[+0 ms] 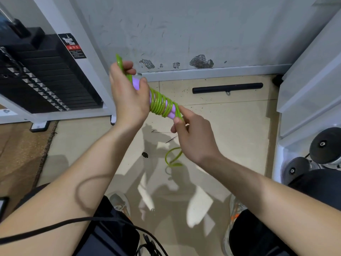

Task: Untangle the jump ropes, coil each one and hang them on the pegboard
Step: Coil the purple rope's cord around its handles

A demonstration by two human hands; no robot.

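We look down at a grey wall (203,24) with scuff marks and a pale tiled floor (230,126). A brown mat (18,157) lies at the left edge. On the left a black weight stack (46,76) stands inside a white frame (96,58). On the right, two dumbbells (326,145) rest low beside a white shelf (310,85). A black bar (227,88) lies on the floor near the wall. Both forearms reach forward, and the hands meet in the middle of the view, in the air above the floor. The left hand (127,100) has its fingers curled around the upper end of the purple handle (137,83). We cannot tell if it is one handle or two together. The green rope (160,104) is wound in many tight turns around the lower half of the handle, and a short loop of it sticks out above the left hand. The right hand (193,137) pinches the rope at the lower end of the handle. Below this hand a loose rope tail (173,157) hangs in a curl. A thin black cable (55,226) crosses the bottom of the view, below the left forearm.
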